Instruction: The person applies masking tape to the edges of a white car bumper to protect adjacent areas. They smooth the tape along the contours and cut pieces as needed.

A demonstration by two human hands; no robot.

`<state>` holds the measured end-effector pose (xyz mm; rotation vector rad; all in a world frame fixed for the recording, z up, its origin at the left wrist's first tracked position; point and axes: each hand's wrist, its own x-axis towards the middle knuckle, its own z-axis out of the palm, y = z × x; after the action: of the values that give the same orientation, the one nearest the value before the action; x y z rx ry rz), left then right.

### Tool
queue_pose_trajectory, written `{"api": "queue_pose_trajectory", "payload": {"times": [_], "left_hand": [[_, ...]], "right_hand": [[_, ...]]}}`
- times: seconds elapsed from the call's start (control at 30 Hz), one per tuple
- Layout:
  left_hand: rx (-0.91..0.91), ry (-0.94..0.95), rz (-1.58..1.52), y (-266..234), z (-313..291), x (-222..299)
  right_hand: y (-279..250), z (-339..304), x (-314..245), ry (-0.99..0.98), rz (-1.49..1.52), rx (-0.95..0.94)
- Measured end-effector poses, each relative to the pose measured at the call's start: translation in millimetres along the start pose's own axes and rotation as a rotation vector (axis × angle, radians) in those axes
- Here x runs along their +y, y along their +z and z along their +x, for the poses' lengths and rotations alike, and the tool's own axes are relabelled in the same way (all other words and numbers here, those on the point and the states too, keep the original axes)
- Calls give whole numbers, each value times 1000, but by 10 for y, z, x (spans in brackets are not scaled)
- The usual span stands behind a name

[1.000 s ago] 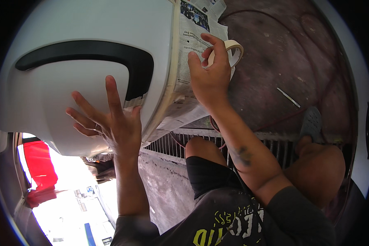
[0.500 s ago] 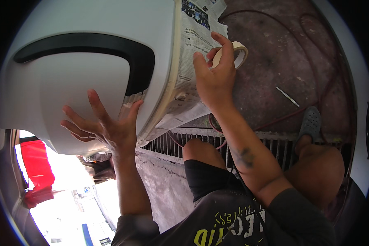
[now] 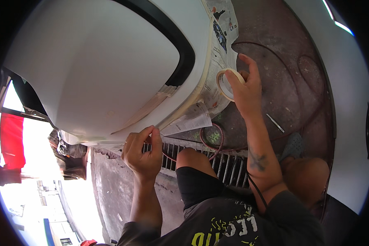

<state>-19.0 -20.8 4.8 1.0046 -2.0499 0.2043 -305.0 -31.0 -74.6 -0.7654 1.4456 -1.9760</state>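
Observation:
My right hand holds a roll of cream masking tape, its thumb across the ring and the index finger stretched away from it. The roll is just in front of newspaper taped along the edge of a pale grey vehicle panel. Lower left, my left hand is closed in a pinch beside the panel's lower edge; what lies between thumb and forefinger is too small to make out. A black curved trim crosses the panel. Masking tape covers its lower end, and a strip runs on from there.
A metal floor grate runs beneath my knees. On the dark floor lie a dark red hose and a thin pen-like stick. Another pale body panel stands at the right. Red cloth hangs at the far left.
My left hand has gone from spread over the panel to a pinch lower down by its edge. The right hand with the tape roll has moved right and down. My view has shifted.

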Motion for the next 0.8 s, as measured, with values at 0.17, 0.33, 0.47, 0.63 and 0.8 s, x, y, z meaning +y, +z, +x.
{"api": "queue_pose_trajectory", "payload": {"times": [0.17, 0.33, 0.47, 0.63, 0.8], "left_hand": [[77, -225, -179, -13, -419, -211], [173, -227, -294, -23, -635, -386], [273, -180, -381, -99, -524, -482], [153, -161, -443, -265, -311, -558], [-6, -100, -546, -85, -417, -474]], "right_hand": [[-56, -182, -312, -82, 121, -99], [144, -345, -1026, -224, -50, -201], [216, -467, -1418, -325, -85, -302], [-116, -784, -1638, -61, -637, -560], [-240, -1335, -808, 311, -159, -494]]}}
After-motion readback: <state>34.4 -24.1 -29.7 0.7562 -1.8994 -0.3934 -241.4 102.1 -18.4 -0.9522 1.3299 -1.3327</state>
